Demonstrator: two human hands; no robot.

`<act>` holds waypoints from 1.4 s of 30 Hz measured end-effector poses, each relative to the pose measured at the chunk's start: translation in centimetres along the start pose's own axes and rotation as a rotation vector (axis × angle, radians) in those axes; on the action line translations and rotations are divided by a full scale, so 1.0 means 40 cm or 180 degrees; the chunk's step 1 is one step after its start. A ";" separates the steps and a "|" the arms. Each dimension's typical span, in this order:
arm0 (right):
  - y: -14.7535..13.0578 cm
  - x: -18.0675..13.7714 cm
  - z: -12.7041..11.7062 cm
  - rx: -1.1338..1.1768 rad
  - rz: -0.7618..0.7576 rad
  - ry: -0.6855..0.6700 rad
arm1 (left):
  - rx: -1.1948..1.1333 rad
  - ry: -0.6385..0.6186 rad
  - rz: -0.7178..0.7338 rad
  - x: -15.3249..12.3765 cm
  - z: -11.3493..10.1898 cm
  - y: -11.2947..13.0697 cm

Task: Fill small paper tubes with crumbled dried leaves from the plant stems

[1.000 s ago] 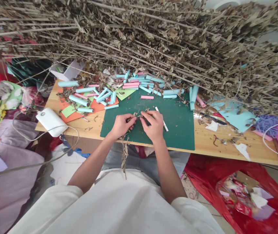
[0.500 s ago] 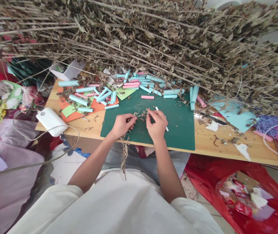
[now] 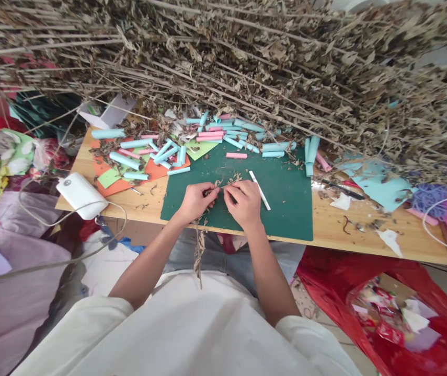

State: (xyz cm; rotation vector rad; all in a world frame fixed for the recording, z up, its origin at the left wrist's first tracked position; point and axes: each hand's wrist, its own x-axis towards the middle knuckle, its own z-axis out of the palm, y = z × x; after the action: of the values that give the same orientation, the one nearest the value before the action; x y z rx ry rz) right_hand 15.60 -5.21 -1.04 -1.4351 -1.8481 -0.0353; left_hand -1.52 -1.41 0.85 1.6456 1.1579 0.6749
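Note:
My left hand [image 3: 197, 202] is closed around a dried plant sprig [image 3: 199, 250], whose leafy lower part hangs past the table edge toward my lap. Close by on the right, my right hand [image 3: 245, 201] pinches the same sprig near its thin upper end, with small curled leaves showing beyond the fingers. Both hands are just over the green cutting mat [image 3: 286, 209]. A thin white stick [image 3: 260, 191] lies on the mat beside my right hand. Just beyond the hands is a short pink paper tube [image 3: 236, 155].
Blue paper tubes [image 3: 164, 152] and pink ones lie piled behind the mat. A large heap of dried stalks [image 3: 223, 57] spans the back. At left sits a white power bank [image 3: 82, 195] with a cable. At right are a black pen [image 3: 343, 189] and a red plastic bag [image 3: 325, 277] below.
My right hand has shifted left and slightly down, closer to my left hand, uncovering more of the white stick. My left hand stays nearly still with the sprig.

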 end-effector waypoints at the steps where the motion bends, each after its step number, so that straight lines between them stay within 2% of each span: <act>1: -0.001 0.001 -0.001 -0.0011 -0.0005 0.0042 | 0.0003 0.0003 0.0002 0.000 0.000 0.000; 6: 0.004 0.000 -0.005 -0.0086 0.0365 0.0442 | -0.0212 0.0064 -0.0108 -0.001 0.001 -0.001; 10: 0.010 -0.003 -0.004 -0.0106 0.0606 0.0368 | -0.0324 0.0068 -0.0140 -0.001 0.000 0.002; 19: 0.000 0.004 -0.004 0.0032 -0.0044 -0.0044 | 0.0009 0.0051 0.0027 0.001 0.003 0.001; 28: -0.009 0.005 0.002 -0.0218 -0.0277 0.0025 | 0.0261 0.0005 0.0123 0.002 0.002 0.004; 32: 0.000 0.000 0.001 -0.0218 0.0130 0.0367 | -0.0053 0.0068 -0.0018 -0.002 0.006 0.003; 36: 0.015 -0.007 0.005 -0.0214 0.0612 0.0610 | -0.0686 0.0241 -0.0267 0.001 0.001 0.004; 39: 0.023 -0.008 0.010 -0.0173 0.0867 0.0603 | -0.1174 0.0380 -0.0383 0.009 -0.017 0.015; 42: 0.025 -0.006 0.013 -0.0023 0.0827 0.0448 | -0.1601 0.0470 -0.0452 0.016 -0.036 0.036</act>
State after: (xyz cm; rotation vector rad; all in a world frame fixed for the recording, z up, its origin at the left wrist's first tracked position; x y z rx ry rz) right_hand 16.16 -4.81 -1.96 -1.6246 -1.5391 -0.0135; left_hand -1.93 -0.36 2.64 1.0962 1.0861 0.9205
